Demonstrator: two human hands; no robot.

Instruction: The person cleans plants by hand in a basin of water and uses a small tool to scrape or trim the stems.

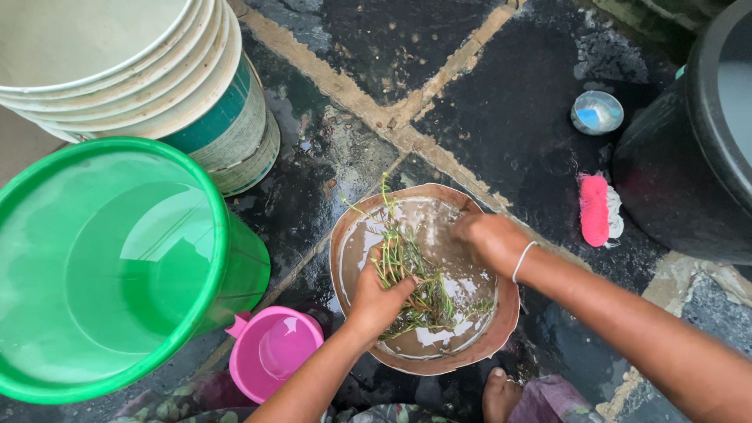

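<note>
Left hand (377, 296) grips greens (407, 274) in the basin (501, 333), right hand (489, 237) curled at its two-o'clock rim, bucket (117, 266) crowding nine o'clock.

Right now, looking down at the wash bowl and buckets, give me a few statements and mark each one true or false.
1. The left hand grips a bunch of green stems in the bowl. True.
2. The bowl holds clear water. False: the water is murky brown.
3. The green bucket has water in it. True.
4. The pink cup stands right of the bowl. False: it stands left of it, by the green bucket.
5. The right hand holds the pink scrubber. False: the scrubber lies on the floor, apart from the hand, which is at the bowl's rim.
</note>
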